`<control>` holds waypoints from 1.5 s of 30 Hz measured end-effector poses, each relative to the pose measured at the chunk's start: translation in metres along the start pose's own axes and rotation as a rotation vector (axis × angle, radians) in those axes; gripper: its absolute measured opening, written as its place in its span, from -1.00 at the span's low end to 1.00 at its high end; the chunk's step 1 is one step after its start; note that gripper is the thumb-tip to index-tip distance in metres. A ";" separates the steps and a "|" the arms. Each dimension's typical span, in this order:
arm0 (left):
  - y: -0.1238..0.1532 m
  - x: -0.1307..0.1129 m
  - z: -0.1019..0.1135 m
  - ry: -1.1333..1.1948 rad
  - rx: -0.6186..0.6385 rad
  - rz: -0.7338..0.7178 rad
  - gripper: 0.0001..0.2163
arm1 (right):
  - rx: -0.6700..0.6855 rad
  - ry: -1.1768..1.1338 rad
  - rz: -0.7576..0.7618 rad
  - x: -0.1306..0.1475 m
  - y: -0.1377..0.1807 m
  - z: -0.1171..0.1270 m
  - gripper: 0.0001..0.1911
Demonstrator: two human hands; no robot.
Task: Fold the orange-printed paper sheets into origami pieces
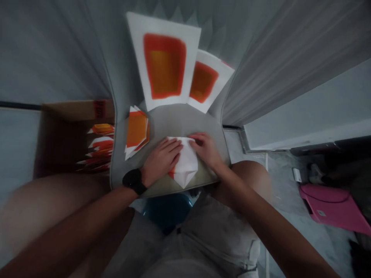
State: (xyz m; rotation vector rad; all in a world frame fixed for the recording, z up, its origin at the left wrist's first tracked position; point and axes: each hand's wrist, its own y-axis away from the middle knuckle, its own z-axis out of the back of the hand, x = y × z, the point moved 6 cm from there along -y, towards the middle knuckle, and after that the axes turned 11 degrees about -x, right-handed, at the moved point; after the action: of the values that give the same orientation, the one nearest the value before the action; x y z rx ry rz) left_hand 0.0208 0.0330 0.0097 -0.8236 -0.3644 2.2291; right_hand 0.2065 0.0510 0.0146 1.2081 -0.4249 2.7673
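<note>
A partly folded white paper (187, 164) with an orange edge lies on the seat of a grey chair (171, 119) in front of me. My left hand (160, 159), a black watch on its wrist, lies flat on the paper's left half with fingers stretched out. My right hand (207, 148) presses on the paper's upper right corner with fingers curled down onto a fold. The paper's pointed lower tip sticks out between both hands.
A stack of folded orange and white papers (136, 131) sits at the seat's left. Two white sheets with orange rectangles (165, 63) (204, 81) lean on the chair back. A cardboard box (75, 135) holding folded papers stands left. A pink object (333, 206) lies on the floor right.
</note>
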 end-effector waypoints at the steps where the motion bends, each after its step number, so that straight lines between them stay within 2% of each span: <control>1: 0.000 0.000 0.000 0.001 -0.004 -0.002 -0.64 | -0.036 -0.036 0.042 0.002 0.008 0.001 -0.76; 3: 0.000 0.000 0.000 -0.005 -0.014 -0.005 -0.63 | -0.053 -0.111 0.065 0.003 0.024 -0.002 -0.68; 6: -0.001 0.001 0.000 -0.019 -0.020 0.010 -0.62 | -0.066 -0.187 -0.023 -0.004 0.044 -0.007 -0.60; 8: -0.002 0.002 0.000 -0.019 -0.011 0.020 -0.61 | -0.098 -0.208 -0.096 -0.009 0.051 -0.007 -0.58; 10: -0.003 0.001 -0.001 -0.026 -0.001 0.015 -0.60 | -0.131 -0.184 -0.106 -0.011 0.053 -0.005 -0.61; 15: -0.004 -0.001 0.000 -0.070 0.007 -0.001 -0.60 | -0.152 -0.044 0.072 -0.005 0.044 -0.003 -0.68; 22: -0.005 0.003 0.001 -0.038 0.006 0.019 -0.55 | -0.019 0.099 0.302 0.002 0.045 -0.019 -0.63; 26: -0.006 0.003 0.001 -0.055 0.046 0.026 -0.52 | 0.002 0.157 0.352 0.003 0.047 -0.018 -0.62; 32: -0.005 0.000 -0.003 -0.131 0.102 -0.051 -0.53 | 0.011 0.141 0.391 0.003 0.047 -0.016 -0.64; 38: -0.005 -0.002 -0.004 -0.219 0.151 -0.103 -0.54 | -0.048 0.091 0.404 0.002 0.047 -0.015 -0.70; 45: -0.005 -0.005 -0.004 -0.251 0.145 -0.115 -0.54 | -0.063 0.100 0.422 0.004 0.048 -0.015 -0.70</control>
State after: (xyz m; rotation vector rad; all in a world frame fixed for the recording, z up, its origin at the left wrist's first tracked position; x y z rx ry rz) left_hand 0.0286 0.0336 0.0116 -0.4359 -0.3539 2.2245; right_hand 0.1842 0.0090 -0.0028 1.0634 -0.8369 3.1116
